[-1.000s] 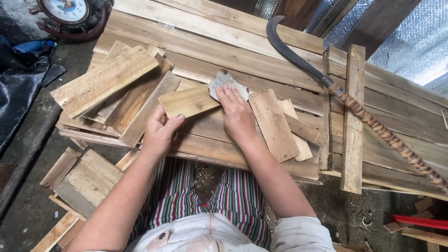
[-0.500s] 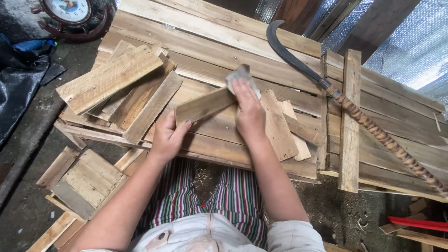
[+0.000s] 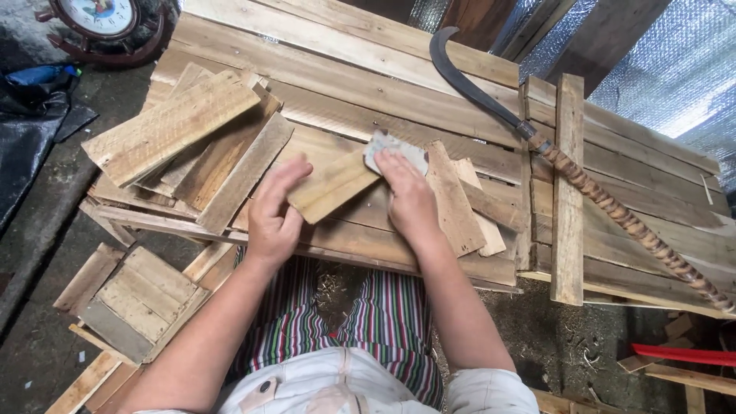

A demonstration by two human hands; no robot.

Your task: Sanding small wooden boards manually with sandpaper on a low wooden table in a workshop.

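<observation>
Across the whole middle of the view sits the slatted plank desk [image 3: 368, 73], rough boards running left to right, far edge high in frame. Left on it, a loose pile of short boards [image 3: 180, 130], fanned and overlapping. Right side, an upright plank [image 3: 569, 184] lying near-to-far, and a curved sickle [image 3: 552, 149] with a wrapped handle slanting from far centre down to the right. Near left on the floor, a small nailed wooden panel [image 3: 134, 303]. Centre, the short plank [image 3: 331, 184] lies on the desk, long axis slanting from near left up to far right. Left hand [image 3: 274, 215] presses on its near-left end, fingers spread flat, nothing clasped, just pinning it. Right hand [image 3: 406, 192] sits at the far-right end, grip narrow, fingers closed down on a grey sandpaper pad [image 3: 392, 149] pressed at that plank end. Both hands touch the plank; right hand is the one at the pad end. More offcuts [image 3: 460, 199] lie just right of the right hand.
</observation>
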